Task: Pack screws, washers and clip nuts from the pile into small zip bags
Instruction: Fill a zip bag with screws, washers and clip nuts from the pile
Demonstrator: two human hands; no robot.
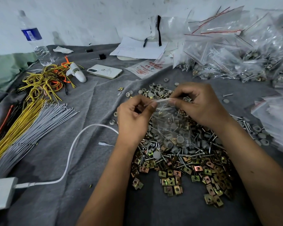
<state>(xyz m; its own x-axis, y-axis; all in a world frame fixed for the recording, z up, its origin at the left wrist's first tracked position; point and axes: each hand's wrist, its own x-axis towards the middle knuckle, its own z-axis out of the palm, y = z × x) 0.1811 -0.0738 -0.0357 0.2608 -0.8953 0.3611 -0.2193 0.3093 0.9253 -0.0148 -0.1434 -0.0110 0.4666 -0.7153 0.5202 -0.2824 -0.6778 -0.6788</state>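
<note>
In the head view, the left hand (134, 118) and the right hand (198, 103) hold a small clear plastic zip bag (170, 126) by its top edge, each hand's fingers curled and pinching the zip strip between thumb and forefinger, the left at one end of the strip and the right at the other. The bag hangs below the fingers, just above the mixed pile of silver screws, grey round washers and brass-coloured square clip nuts (183, 157) on the grey cloth-covered tabletop (91, 152), and some grey washers and screws show through its lower part. Judging from this, the step in hand is closing the zip. To do it well, the strip should probably be kept taut and level between the two pinches, then pressed shut from one end and run along to the other so no gap is left; whether any stretch is already sealed cannot be told here. Keeping the contents low in the bag, well below the fingers, should stop a screw point from catching in the track. The heap of filled clear zip bags (235, 62) lies beyond the right fingers, a likely place for this one.
</note>
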